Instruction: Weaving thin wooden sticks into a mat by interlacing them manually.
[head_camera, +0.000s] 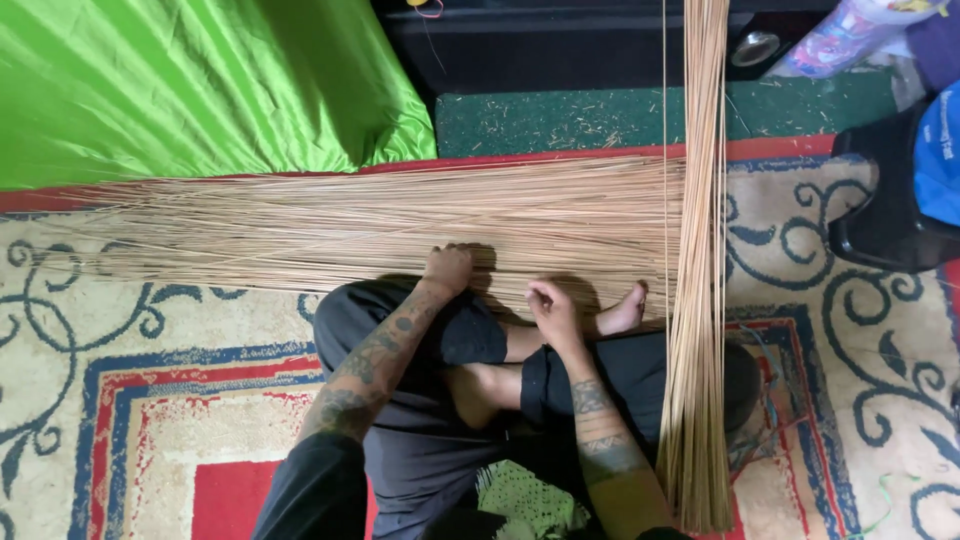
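Curled into a loose fist, my left hand is pressing down on the near edge of the flat layer of thin straw-coloured sticks just above the middle of the frame; I cannot tell whether it is pinching any single stick or only bearing on the pile. My right hand is sitting a little lower and to the right, fingers bent inward as if nipping one or two sticks between thumb and forefinger, though the strands are too fine for me to be sure.

I am sitting cross-legged on the patterned carpet, black trousers filling the lower centre, one bare foot poking out beside the right hand and touching the sticks. The layer is lying spread across the frame from left to right, which is keeping it within reach of both hands at my knees.

Crossing it on the right, a separate tight bundle of sticks is running from the top edge down over my right knee, resting there apart from the loose layer.

In the upper left, a shiny green cloth is lying beyond the sticks. At the right edge a black chair with something blue on it is standing well apart from my hands.
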